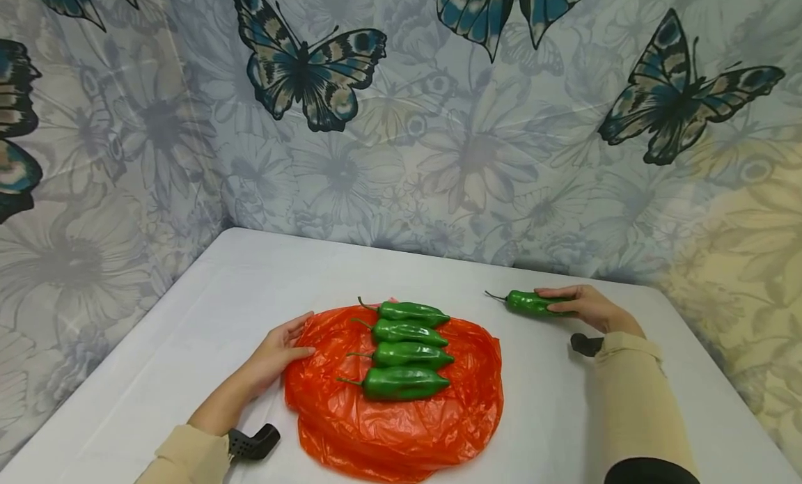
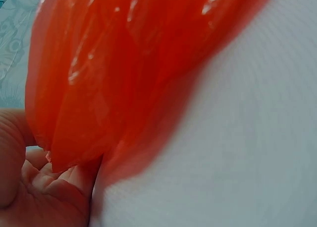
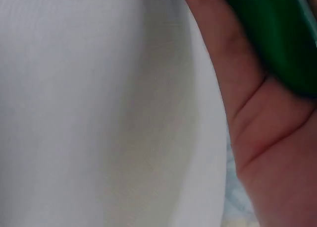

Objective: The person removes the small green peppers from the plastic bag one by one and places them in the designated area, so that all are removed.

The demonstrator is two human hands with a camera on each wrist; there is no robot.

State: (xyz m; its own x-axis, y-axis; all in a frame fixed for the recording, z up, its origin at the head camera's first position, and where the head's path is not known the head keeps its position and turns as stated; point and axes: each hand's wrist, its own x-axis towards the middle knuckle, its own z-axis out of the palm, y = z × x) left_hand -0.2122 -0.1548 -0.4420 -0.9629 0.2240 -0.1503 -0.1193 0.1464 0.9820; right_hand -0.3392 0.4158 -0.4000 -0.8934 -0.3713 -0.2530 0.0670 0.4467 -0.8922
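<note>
A red plastic bag (image 1: 401, 435) is spread on the white table, with several green chili peppers (image 1: 407, 383) in a column on it, stems to the left. My left hand (image 1: 278, 352) holds the bag's left edge; in the left wrist view the crumpled red plastic (image 2: 109, 78) comes down between the thumb and the palm side of the left hand (image 2: 54, 192). Over to the right, my right hand (image 1: 589, 306) grips one more green chili pepper (image 1: 526, 302) close over the table, its stem pointing left. The right wrist view shows that pepper along the fingers.
The white table (image 1: 263, 268) runs back to a wall cloth (image 1: 407, 177) printed with flowers and butterflies. Black wrist mounts (image 1: 253, 442) sit at both wrists. Table surface separates the bag from the right hand.
</note>
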